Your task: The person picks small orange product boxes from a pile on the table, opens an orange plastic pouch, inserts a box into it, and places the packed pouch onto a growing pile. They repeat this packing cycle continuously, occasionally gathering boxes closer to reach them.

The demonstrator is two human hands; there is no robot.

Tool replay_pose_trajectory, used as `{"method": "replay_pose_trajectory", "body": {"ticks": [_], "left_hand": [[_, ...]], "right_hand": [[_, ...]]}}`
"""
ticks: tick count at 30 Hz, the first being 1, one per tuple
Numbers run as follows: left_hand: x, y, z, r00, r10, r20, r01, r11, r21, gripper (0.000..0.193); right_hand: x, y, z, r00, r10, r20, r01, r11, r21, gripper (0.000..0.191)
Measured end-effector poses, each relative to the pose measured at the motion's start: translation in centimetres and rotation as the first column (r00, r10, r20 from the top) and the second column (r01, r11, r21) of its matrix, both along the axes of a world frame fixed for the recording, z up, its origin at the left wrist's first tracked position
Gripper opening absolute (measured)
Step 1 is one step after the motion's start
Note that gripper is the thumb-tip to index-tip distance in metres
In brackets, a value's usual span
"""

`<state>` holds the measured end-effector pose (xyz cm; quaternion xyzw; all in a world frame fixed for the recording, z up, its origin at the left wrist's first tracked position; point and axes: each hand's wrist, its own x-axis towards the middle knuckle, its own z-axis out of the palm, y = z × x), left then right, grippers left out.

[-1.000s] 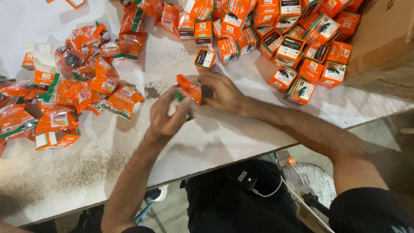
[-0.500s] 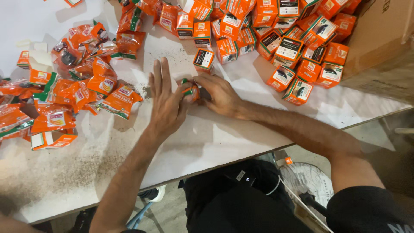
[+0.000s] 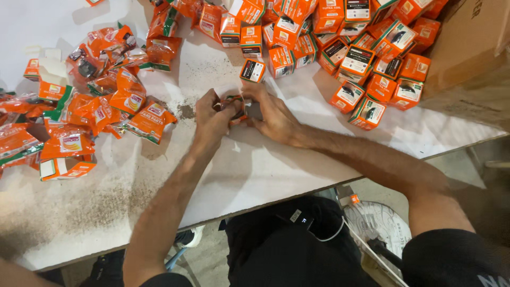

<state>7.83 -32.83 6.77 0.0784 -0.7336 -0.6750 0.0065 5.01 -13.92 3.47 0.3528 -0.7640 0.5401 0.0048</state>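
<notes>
Holding a small orange carton (image 3: 237,109) between both hands, I judge I'm mid-way through closing it over its part. My left hand (image 3: 212,118) pinches its near end; my right hand (image 3: 273,114) grips the far side. It sits just above the white surface (image 3: 255,170), long axis roughly left-to-right; which end is open I cannot tell. Next calls for tucking the flap with fingertips, steadily.

White worktable (image 3: 276,170), grey floor (image 3: 457,159), fan (image 3: 380,226) below.
</notes>
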Motion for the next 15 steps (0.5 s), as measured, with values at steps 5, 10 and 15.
{"method": "replay_pose_trajectory", "body": {"ticks": [5, 10, 15], "left_hand": [[-0.3, -0.2, -0.9, 0.996, -0.043, -0.08, 0.046, 0.999, 0.029, 0.018], [0.3, -4.1, -2.9, 0.965, -0.26, -0.047, 0.245, 0.815, 0.526, 0.016], [-1.5, -3.9, -3.1, 0.983, -0.184, -0.024, 0.186, 0.966, 0.178, 0.009]], "right_hand": [[0.3, 0.1, 0.7, 0.972, 0.009, -0.236, 0.034, 0.984, 0.174, 0.066], [0.1, 0.1, 0.1, 0.92, 0.016, -0.393, 0.052, 0.985, 0.162, 0.063], [0.0, 0.1, 0.3, 0.927, 0.037, -0.374, 0.035, 0.983, 0.183, 0.06]]}}
